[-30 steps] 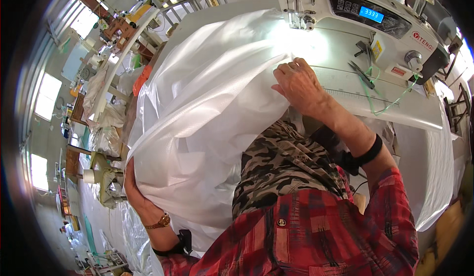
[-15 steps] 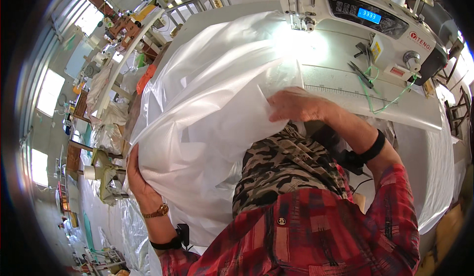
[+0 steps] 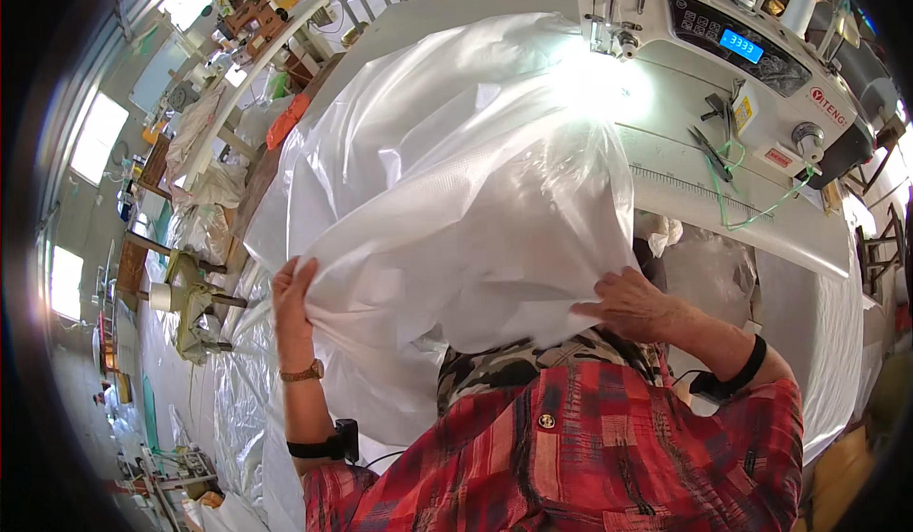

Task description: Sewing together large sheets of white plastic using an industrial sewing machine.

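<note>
A large sheet of translucent white plastic spreads from under the lit needle area of a sewing machine down to my lap. My left hand pinches its left side, gathering folds between thumb and fingers. At the sheet's lower right edge, my right hand grips the plastic close to my body. Between the two hands the plastic hangs in a shallow sag. Glare from the machine's lamp hides the needle and presser foot.
Dark thread snips and green thread lie on the machine table at right, behind a ruler strip. An orange piece rests by the table's left side. More plastic sheeting hangs at right.
My right hand has moved down and taken hold of the sheet's right edge. My left hand has shifted slightly upward and right. The plastic is now stretched wider between them.
</note>
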{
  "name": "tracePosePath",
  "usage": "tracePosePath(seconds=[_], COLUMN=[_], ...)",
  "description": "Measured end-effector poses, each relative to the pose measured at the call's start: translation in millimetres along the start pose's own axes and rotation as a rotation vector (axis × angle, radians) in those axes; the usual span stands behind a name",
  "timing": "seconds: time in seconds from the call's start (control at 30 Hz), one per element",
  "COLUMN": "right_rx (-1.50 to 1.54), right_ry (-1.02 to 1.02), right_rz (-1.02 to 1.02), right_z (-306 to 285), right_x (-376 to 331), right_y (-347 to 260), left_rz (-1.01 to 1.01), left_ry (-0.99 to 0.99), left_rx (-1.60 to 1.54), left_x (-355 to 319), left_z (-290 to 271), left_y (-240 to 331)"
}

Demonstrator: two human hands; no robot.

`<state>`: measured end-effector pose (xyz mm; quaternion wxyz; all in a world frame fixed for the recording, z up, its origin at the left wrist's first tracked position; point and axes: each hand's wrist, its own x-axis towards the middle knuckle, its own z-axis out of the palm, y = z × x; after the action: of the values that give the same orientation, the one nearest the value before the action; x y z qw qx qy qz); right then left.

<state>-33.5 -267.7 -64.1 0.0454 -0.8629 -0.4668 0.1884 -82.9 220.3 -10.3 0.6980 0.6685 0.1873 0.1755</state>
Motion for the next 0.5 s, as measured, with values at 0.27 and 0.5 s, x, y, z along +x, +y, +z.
tracePosePath(seconds=[0.27,0.5], right_rx=[0.294,1.263], right_ry=[-0.106,0.371], right_rz=[0.015,0.243], right_z=[10.2,-10.8], right_x=[-2.0,69.3], right_y=[28.2,23.5], left_rz=[-0.019,-0.109], left_ry=[-0.268,-0.310], left_rx=[0.420,0.538], left_x=[-13.5,-39.9], left_z=[-4.8,5.0], left_y=[-53.2,-36.7])
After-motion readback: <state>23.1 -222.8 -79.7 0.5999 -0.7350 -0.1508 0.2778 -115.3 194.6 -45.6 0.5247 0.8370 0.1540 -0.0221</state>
